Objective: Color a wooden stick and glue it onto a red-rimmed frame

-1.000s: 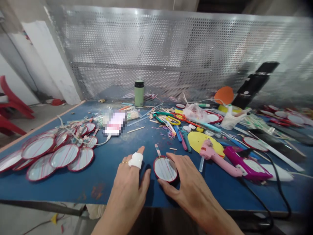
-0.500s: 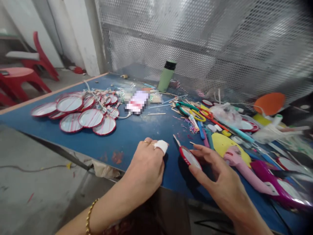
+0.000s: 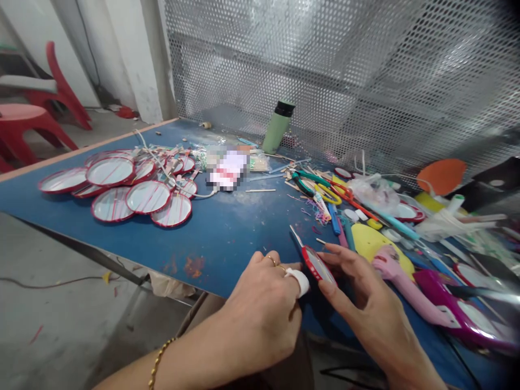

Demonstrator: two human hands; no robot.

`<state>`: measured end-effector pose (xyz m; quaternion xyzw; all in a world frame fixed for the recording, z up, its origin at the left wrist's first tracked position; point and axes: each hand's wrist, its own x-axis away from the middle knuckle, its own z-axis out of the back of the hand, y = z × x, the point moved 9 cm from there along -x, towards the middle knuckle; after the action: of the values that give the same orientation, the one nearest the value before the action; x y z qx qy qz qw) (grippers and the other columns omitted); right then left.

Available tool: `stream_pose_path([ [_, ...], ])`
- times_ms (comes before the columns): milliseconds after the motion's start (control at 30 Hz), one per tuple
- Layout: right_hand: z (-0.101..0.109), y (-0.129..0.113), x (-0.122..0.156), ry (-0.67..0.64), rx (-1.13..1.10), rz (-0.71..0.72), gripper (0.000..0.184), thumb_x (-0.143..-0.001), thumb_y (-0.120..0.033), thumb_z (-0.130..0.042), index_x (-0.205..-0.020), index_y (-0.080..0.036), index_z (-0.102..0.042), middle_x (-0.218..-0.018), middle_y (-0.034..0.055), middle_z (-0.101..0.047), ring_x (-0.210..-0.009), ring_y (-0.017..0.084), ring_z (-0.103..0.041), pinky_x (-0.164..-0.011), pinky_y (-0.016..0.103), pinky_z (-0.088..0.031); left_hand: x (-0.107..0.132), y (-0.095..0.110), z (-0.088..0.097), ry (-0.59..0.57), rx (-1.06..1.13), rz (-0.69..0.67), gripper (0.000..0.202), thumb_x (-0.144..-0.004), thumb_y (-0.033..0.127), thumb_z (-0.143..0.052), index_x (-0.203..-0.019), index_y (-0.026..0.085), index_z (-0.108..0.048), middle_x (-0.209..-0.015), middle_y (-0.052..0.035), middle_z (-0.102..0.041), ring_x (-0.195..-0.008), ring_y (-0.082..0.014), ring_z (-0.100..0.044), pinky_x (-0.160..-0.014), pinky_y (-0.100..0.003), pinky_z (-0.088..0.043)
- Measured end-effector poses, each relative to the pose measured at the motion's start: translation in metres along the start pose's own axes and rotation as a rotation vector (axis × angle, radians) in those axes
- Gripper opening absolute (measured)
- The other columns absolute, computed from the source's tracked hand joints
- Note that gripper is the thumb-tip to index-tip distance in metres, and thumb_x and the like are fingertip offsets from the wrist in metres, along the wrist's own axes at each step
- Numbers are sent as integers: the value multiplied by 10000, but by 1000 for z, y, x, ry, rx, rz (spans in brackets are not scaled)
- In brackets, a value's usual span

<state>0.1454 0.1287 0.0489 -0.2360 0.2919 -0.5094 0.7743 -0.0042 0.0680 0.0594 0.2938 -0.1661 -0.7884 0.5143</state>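
Observation:
My right hand (image 3: 365, 292) holds a round red-rimmed disc (image 3: 319, 265) on edge between thumb and fingers. A thin pale stick (image 3: 295, 235) juts from the disc's upper left. Against the disc's left side is my left hand (image 3: 270, 298), its fingers curled and a white wrap around one of them. What those fingers pinch, if anything, is hidden; I cannot tell whether they touch the rim. Farther left on the blue table (image 3: 227, 233) lies a pile of similar red-rimmed discs (image 3: 148, 196), with thin pinkish lines across their pale faces.
A phone (image 3: 229, 169) with a white cable lies mid-table, before a green bottle (image 3: 277, 127). To the right are green-handled pliers (image 3: 303, 184), yellow-handled scissors (image 3: 327, 193), a pink glue gun (image 3: 410, 284) and a purple glossy object (image 3: 467, 309). Mesh stands behind.
My left hand has moved right and slightly down, up to the disc. My right hand keeps its hold on the disc, almost in place. The view has shifted slightly.

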Motion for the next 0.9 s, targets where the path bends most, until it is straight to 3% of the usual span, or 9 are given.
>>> stream_pose_path([
  [267,-2,2,1,4,-47,-21,554,-874,-492,-661,-1354,-245,-537,-1229,119,-694,-1063,259,-697,-970,446,-561,-8,6,-4,-74,-7,-52,140,-893,125,-489,-926,212,-594,-1006,-39,-715,-893,-245,-580,-813,-413,-426],
  [633,-1,4,3,26,-110,-8,541,-884,-481,-674,-1351,-246,-536,-1253,124,-692,-1113,262,-693,-969,419,-580,-7,5,-7,-104,21,-80,161,-899,85,-480,-842,203,-573,-936,-30,-715,-884,-216,-576,-776,-367,-430],
  [767,1,4,4,39,-144,-30,532,-880,-476,-679,-1339,-242,-549,-1255,124,-697,-1114,259,-701,-955,397,-594,-5,9,-7,-90,-10,-119,175,-854,58,-500,-837,207,-589,-918,-28,-727,-886,-223,-571,-776,-382,-424],
  [900,8,9,5,75,-183,-50,506,-868,-474,-691,-1306,-251,-572,-1234,113,-714,-1098,257,-713,-929,371,-610,2,5,-1,-17,180,-98,267,-831,34,-495,-838,237,-669,-920,-13,-748,-914,-213,-590,-820,-377,-432],
])
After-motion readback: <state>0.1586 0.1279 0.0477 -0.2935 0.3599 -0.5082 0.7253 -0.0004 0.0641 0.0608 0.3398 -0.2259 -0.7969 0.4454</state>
